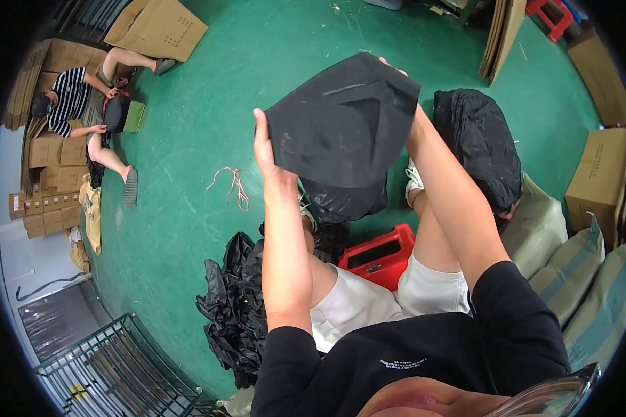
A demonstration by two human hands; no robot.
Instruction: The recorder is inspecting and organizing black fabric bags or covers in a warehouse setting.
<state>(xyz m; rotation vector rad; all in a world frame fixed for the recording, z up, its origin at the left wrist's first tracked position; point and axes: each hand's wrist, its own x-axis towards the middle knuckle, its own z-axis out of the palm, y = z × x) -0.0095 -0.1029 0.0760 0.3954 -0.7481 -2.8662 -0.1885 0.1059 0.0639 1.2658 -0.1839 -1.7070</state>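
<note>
My left hand (263, 149) and my right hand (415, 128) hold a wide, flat black piece of cloth-like material (341, 125) up in front of me, one at each side edge. The left thumb lies along the left edge, with its fingers hidden behind the piece. On the right, only fingertips show past the top corner, and the rest of the grip is partly covered. Below the piece, a bulging black bundle (348, 203) rests on the floor between my feet. A crumpled heap of black material (233, 313) lies beside my left leg.
A red plastic stool-like item (382, 257) stands between my legs. To the right are a full black bag (476, 149), stuffed pale sacks (560, 254) and cartons (595, 170). Pink string (238, 187) lies on the green floor. At far left, another person (76, 104) sits among cartons, handling a dark item.
</note>
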